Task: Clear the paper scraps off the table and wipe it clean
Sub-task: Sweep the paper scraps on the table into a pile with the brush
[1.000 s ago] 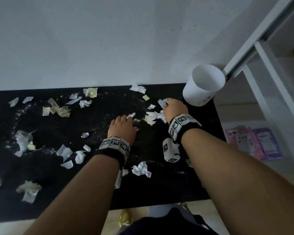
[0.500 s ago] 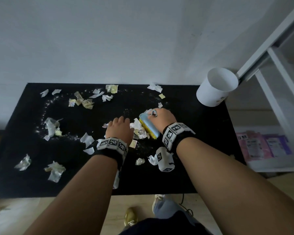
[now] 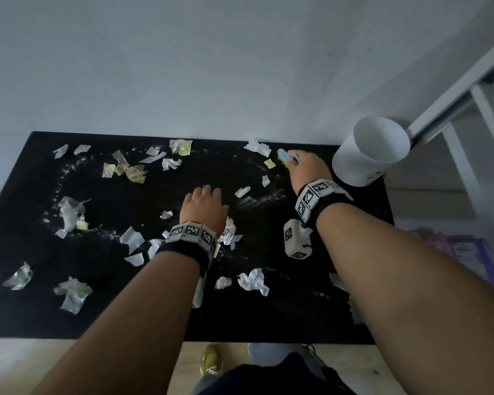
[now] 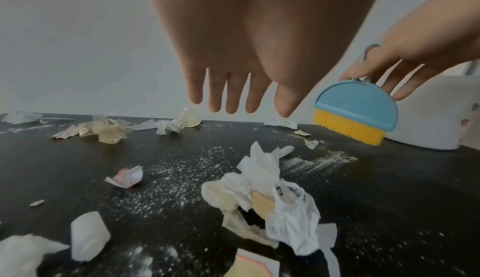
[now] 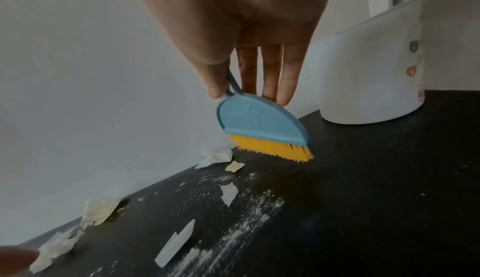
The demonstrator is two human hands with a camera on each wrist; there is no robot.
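Bin [image 3: 365, 163] interior shows white; right hand [image 3: 307, 169] grips brush [image 5: 262, 125]; left hand [image 3: 204, 208] flat, fingers straight.

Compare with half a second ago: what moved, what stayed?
The right hand carried the brush from beside the left hand out to the far edge near the white bin, its grip unchanged. The left hand stayed flat mid-table; the swept scrap pile remains by it.

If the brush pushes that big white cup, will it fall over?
Probably it would slide, maybe tip: the white cup stands upright, tall and seemingly empty, so likely light. It sits near the black table's corner, so a hard shove from the brush could knock it off.
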